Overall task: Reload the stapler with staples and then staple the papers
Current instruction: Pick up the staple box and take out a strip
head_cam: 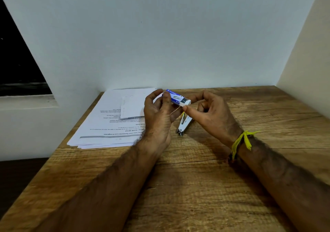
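Hiding the stapler [184,124] partly, hands perhaps grip a staple box [176,97].

A small blue-and-white staple box [175,97] is held up above the tabletop, tilted with its white end lower and to the right. Below it a white stapler [184,123] lies open on the wood, metal end toward the viewer. To its left rests a fanned stack of printed papers [114,119].
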